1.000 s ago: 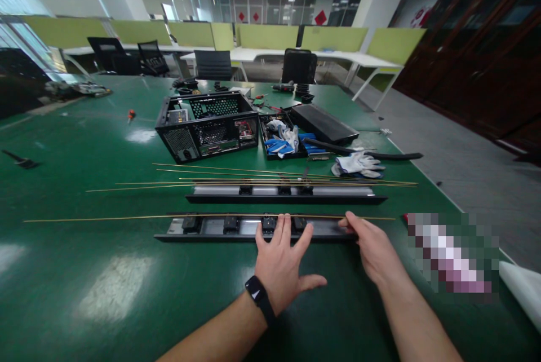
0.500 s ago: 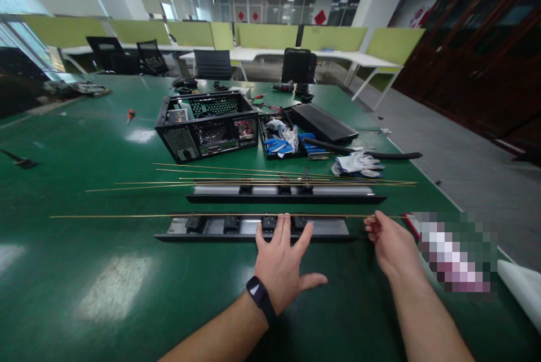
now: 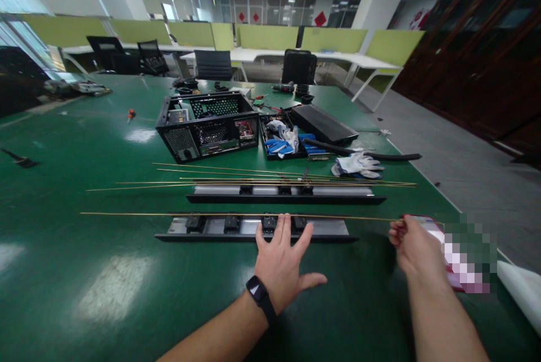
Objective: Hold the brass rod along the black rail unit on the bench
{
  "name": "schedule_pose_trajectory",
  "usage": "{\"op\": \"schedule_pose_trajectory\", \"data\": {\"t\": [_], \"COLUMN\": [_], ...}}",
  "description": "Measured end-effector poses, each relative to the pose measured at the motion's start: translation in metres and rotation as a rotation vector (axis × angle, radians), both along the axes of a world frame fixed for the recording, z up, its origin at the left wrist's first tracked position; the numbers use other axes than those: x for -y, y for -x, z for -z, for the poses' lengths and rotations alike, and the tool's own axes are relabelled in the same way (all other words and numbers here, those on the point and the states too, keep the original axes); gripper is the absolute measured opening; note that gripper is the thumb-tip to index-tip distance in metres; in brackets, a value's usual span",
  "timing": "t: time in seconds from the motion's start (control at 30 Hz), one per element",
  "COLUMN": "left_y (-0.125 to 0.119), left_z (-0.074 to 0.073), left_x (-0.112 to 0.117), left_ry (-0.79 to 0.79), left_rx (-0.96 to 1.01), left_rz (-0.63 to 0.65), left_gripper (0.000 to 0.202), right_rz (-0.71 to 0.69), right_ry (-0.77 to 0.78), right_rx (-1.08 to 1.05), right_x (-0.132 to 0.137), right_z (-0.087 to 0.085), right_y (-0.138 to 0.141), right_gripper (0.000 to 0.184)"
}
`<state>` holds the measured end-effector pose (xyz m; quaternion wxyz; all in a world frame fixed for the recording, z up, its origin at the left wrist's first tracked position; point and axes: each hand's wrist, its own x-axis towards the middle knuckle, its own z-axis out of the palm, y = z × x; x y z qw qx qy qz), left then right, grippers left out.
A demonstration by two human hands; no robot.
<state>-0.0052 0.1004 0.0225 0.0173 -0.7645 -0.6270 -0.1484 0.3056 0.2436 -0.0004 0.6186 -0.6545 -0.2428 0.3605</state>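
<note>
My left hand [image 3: 282, 260] lies with fingers spread, its fingertips on the black blocks [image 3: 269, 223] of the nearer metal rail [image 3: 215, 228]. At the right, my right hand [image 3: 418, 243] pinches a long thin brass rod [image 3: 127, 214] near its right end. The rod runs leftward across the back of that rail, past my left fingertips, and its left end reaches well beyond the rail. Behind lies a second rail [image 3: 338, 198] with similar blocks, and several brass rods [image 3: 143, 183] rest across and beside it.
A black computer case [image 3: 207, 131] stands farther back. Beside it are a tray [image 3: 264, 145] with gloves, a dark flat panel [image 3: 325, 123], a black tube [image 3: 393, 155] and a white glove [image 3: 358, 164]. A pinkish, partly blurred item [image 3: 454, 263] lies beside my right forearm.
My right hand has moved to the right and drawn the brass rod along with it, so the rod's left end has shifted right. My left hand has stayed in place.
</note>
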Motion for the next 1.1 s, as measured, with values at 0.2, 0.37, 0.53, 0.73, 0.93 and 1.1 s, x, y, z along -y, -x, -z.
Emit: {"op": "schedule_pose_trajectory", "data": {"t": [0.2,0.37,0.53,0.73,0.93,1.1], "left_y": [0.000,0.000,0.000,0.000,-0.001,-0.001], "left_z": [-0.001,-0.002,-0.001,-0.001,0.001,0.001], "left_x": [0.000,0.000,0.000,0.000,0.000,0.001], "left_ry": [0.003,0.003,-0.005,0.000,-0.003,-0.011], "left_rx": [-0.001,0.000,0.010,0.022,0.009,-0.020], "left_rz": [-0.003,0.000,0.005,-0.004,-0.003,-0.011], "left_gripper": [0.105,0.104,0.103,0.105,0.104,0.104], "right_rz": [-0.150,-0.284,-0.429,-0.482,-0.398,-0.284], "right_ry": [0.023,0.015,0.011,0.042,0.003,0.006], "right_rx": [-0.026,0.012,0.130,0.236,0.167,0.038], "right_x": [0.020,0.029,0.038,0.042,0.038,0.031], "right_z": [-0.006,-0.007,-0.013,-0.020,-0.014,-0.008], "right_y": [0.046,0.068,0.089,0.098,0.096,0.086], "right_gripper": [0.026,0.040,0.046,0.052,0.047,0.036]}}
